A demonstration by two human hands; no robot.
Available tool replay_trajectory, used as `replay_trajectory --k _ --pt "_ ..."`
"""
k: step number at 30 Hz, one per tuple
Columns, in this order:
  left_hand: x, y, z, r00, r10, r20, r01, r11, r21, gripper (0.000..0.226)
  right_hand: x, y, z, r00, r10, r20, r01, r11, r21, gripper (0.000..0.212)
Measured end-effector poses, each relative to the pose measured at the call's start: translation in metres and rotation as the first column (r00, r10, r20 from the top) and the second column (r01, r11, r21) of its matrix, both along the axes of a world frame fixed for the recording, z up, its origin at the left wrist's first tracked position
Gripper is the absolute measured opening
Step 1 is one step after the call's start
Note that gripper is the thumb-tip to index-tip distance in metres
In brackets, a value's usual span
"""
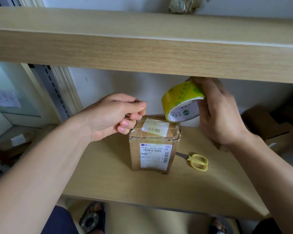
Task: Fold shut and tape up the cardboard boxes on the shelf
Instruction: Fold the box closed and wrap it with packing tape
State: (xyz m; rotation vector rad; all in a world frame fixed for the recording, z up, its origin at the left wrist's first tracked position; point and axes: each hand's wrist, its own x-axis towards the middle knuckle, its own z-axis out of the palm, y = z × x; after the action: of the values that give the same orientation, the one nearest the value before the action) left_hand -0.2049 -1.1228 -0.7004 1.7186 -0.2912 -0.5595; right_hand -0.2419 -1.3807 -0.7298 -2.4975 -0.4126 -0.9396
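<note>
A small brown cardboard box (153, 149) stands on the wooden shelf (108, 174), flaps folded shut, with white shipping labels on its top and front. My right hand (216, 112) grips a yellow roll of clear tape (183, 102) just above the box's far right corner. My left hand (112, 115) hovers at the box's top left edge, thumb and forefinger pinched together on what looks like the clear tape's free end. Old crinkled tape covers the box top.
Yellow-handled scissors (197, 162) lie on the shelf right of the box. Another brown cardboard box (274, 127) sits at the far right. An upper shelf board (142, 48) hangs close overhead. A metal upright (56, 92) stands at the left. Feet show below.
</note>
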Motion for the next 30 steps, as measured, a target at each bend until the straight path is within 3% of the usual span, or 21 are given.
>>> replay_trajectory --k 10,16,23,30 --pt "-0.001 -0.005 -0.001 0.998 -0.065 0.008 0.065 0.995 0.081 0.027 -0.004 -0.015 0.015 0.997 0.0 0.082 0.012 0.99 -0.141 0.053" --pt "0.001 -0.018 -0.005 0.988 -0.107 0.114 0.073 0.96 0.27 0.027 -0.008 -0.03 0.002 0.998 0.005 -0.064 -0.01 0.998 -0.065 0.058" --pt "0.007 -0.033 -0.01 0.925 -0.103 0.367 -0.08 0.889 0.45 0.032 -0.017 -0.033 -0.007 0.995 -0.021 -0.1 0.016 0.999 -0.045 0.054" --pt "0.011 -0.04 -0.004 0.914 -0.146 0.378 -0.105 0.816 0.568 0.032 -0.02 -0.031 -0.012 0.991 -0.029 -0.131 0.025 0.999 -0.036 0.046"
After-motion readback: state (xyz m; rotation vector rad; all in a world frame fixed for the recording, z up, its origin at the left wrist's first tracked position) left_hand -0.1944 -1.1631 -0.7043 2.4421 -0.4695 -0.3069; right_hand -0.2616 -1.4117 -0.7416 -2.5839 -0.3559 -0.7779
